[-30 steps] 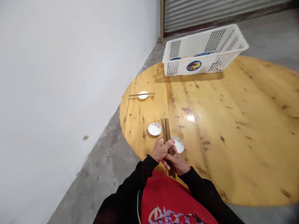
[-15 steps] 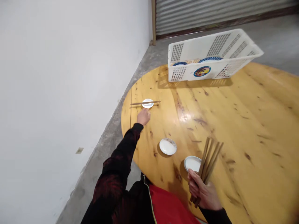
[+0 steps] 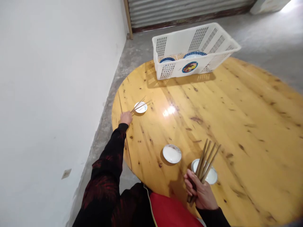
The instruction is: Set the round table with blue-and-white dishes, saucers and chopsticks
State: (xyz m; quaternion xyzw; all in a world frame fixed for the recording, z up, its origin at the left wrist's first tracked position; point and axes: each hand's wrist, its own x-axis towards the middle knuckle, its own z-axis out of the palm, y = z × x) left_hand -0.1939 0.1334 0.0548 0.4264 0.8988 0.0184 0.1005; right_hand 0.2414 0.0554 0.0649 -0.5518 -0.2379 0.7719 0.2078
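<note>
At the table's far left, my left hand (image 3: pixel 126 118) is closed on the near ends of a pair of chopsticks (image 3: pixel 139 106). Their free ends spread apart over a small white dish (image 3: pixel 141 108). Several wooden chopsticks (image 3: pixel 204 164) stick up in a bundle from my right hand (image 3: pixel 201 190), which is wrapped around their lower part. Just behind that bundle are white dishes (image 3: pixel 212 177), partly covered by it, so I cannot tell how they overlap. Another white dish (image 3: pixel 172 154) lies between my two hands.
A white plastic basket (image 3: pixel 175 71) stands at the back of the round wooden table (image 3: pixel 248 126), with blue-rimmed dishes (image 3: pixel 195 55) inside. Left of the table is a white wall (image 3: pixel 52 78), and a corrugated metal shutter (image 3: pixel 184 12) closes off the back.
My left hand has moved from the near side of the far dish to its left and now grips the chopsticks, which have turned from lying across it. The view has shifted right.
</note>
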